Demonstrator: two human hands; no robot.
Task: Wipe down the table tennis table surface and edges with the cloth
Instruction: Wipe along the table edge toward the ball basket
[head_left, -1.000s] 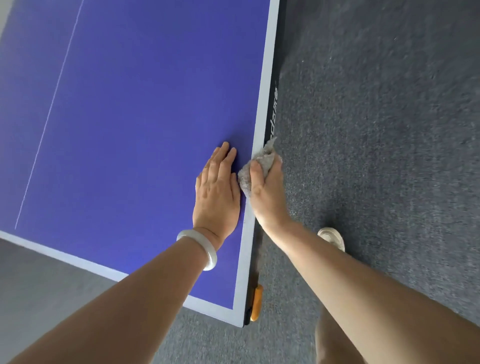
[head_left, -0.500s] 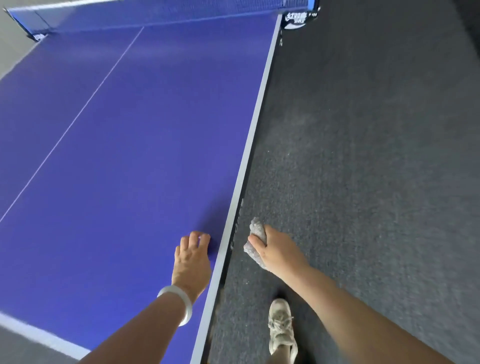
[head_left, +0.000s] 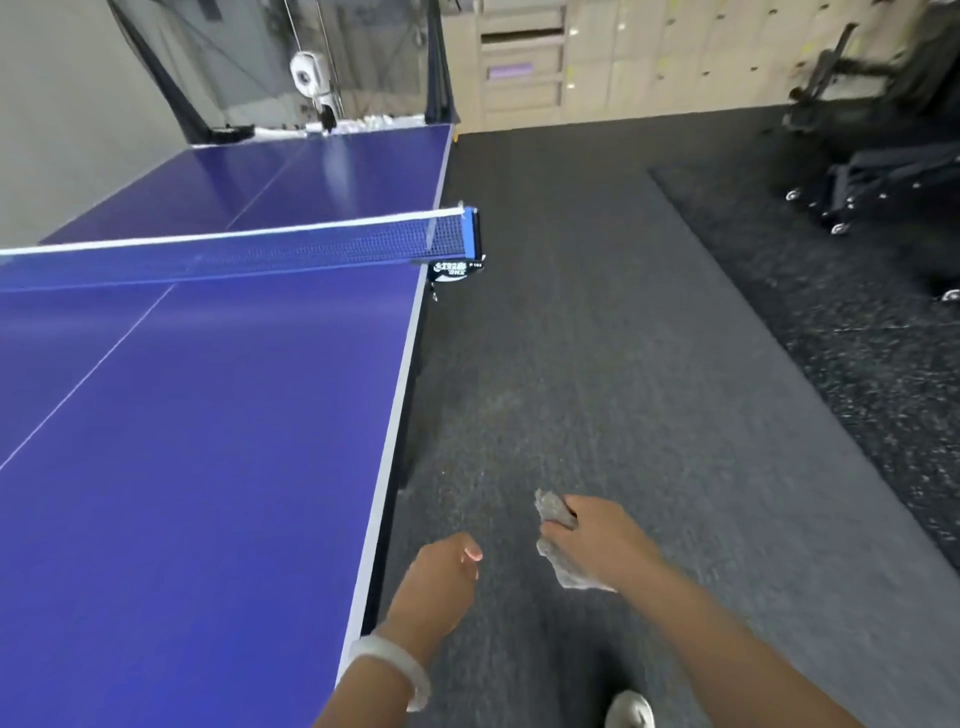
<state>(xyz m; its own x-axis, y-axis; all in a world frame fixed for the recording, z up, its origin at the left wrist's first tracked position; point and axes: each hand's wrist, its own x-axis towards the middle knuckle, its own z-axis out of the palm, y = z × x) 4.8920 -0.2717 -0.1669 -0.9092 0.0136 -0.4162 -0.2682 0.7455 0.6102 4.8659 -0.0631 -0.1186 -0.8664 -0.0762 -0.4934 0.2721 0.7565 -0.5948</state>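
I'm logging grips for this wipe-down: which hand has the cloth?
The right hand grips the grey cloth; the left hand, the one with the white bangle, holds nothing.

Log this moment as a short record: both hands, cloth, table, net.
left hand: loosely curled, holds nothing, over the floor beside the table
right hand: grips the cloth, over the floor, off the table
cloth: grey, crumpled, touching no part of the table
table: blue top, pale edge strip, left of both hands
net: strung across the table, ahead
bracelet: white, on left wrist
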